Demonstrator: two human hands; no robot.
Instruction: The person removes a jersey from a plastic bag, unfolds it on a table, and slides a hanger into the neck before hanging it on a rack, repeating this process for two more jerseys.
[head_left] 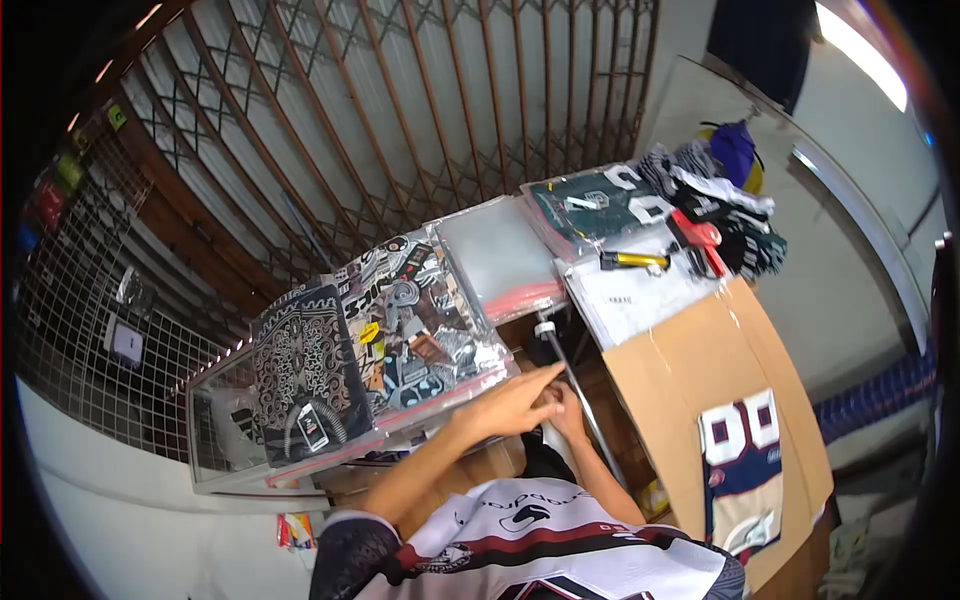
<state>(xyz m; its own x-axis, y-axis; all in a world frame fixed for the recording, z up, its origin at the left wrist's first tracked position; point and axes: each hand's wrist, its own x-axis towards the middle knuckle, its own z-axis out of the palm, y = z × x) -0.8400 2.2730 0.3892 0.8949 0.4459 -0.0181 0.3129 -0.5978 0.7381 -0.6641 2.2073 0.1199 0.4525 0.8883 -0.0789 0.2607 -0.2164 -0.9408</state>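
Observation:
My left hand [518,400] is held over the gap between the two work surfaces, its fingers stretched toward the upper right and nothing visible in it. Close against it, my right hand [565,411] has its fingers curled and partly covered by the left; whether anything is in them cannot be made out. A shiny metal rod [583,405] runs just beside the right hand. Left of my hands lies a plastic-covered patterned sheet [440,310] on the table, with a dark paisley cloth [300,360] at its left end.
On the right, a cardboard sheet [665,400] bears a folded jersey [742,470]. Behind it are white packets [625,305], a yellow-and-black tool [635,261], a red tape dispenser [695,235], a bagged green jersey [590,215] and piled clothes [745,220]. A folding metal gate [420,110] stands behind.

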